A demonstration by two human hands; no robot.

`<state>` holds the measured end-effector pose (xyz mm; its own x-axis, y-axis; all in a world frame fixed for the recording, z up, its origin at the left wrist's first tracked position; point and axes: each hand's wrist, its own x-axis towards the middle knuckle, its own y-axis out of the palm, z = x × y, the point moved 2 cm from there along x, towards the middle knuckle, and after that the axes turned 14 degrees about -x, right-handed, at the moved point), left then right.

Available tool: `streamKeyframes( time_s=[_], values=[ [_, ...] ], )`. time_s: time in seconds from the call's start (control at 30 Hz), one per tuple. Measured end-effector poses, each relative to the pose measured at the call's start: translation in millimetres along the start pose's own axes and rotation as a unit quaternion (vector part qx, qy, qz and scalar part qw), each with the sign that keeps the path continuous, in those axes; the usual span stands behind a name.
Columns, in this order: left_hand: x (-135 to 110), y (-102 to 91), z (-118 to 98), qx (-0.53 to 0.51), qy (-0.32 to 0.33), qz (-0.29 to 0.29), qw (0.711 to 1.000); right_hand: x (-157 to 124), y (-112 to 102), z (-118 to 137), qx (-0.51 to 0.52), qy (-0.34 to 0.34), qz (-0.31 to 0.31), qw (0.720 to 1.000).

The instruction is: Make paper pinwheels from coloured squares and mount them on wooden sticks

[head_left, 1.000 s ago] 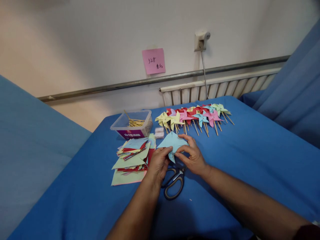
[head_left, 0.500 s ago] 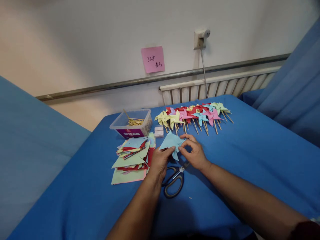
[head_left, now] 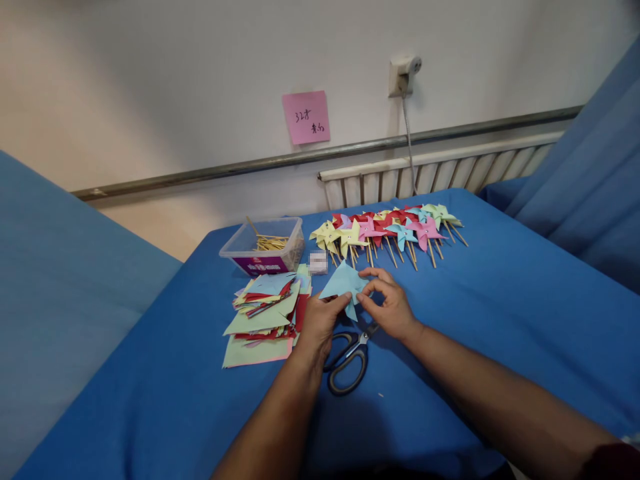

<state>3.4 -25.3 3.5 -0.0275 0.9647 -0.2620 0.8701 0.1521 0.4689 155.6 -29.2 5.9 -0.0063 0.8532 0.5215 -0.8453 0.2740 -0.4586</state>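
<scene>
A light blue paper pinwheel (head_left: 343, 283), partly folded, is held up between both hands over the table. My left hand (head_left: 323, 319) is closed on its lower left part, the thumb pressed on the paper. At its right edge, my right hand (head_left: 387, 303) pinches the paper between thumb and fingers. Below the hands lie scissors (head_left: 350, 360) with dark handles, partly covered by my left hand. To the left, a stack of coloured paper sheets (head_left: 265, 320) lies on the cloth, some pieces cut or folded.
Behind the paper stack stands a clear plastic box (head_left: 263, 247) with thin wooden sticks (head_left: 271, 244). A small white box (head_left: 318, 262) sits beside it. Finished pinwheels on sticks (head_left: 385, 230) lie in rows at the back. A blue cloth (head_left: 500, 300) covers the table; a radiator (head_left: 445, 167) is behind.
Almost nothing differs. Both hands keep hold of the blue paper pinwheel, and its left flap has shifted very slightly.
</scene>
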Motion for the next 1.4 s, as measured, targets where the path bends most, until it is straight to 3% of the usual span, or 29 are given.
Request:
streamKeyframes(
  time_s=[1.03,1.27,1.33,1.4],
  values=[
    [-4,6.3,-8,0.057,0.002,-0.014,0.998,-4,6,-3,0.005,0.015,0.015,1.0],
    [-10,6.4,-18,0.177,-0.065,0.058,0.98,7,1,-20,0.16,0.15,0.011,0.976],
    [-10,3.9,-20,0.228,-0.08,0.091,0.966,12,-3,-25,0.203,0.169,0.041,0.964],
    [-10,2.3,-22,0.271,-0.082,0.132,0.95,15,-6,-25,0.23,0.166,0.115,0.952]
  ],
)
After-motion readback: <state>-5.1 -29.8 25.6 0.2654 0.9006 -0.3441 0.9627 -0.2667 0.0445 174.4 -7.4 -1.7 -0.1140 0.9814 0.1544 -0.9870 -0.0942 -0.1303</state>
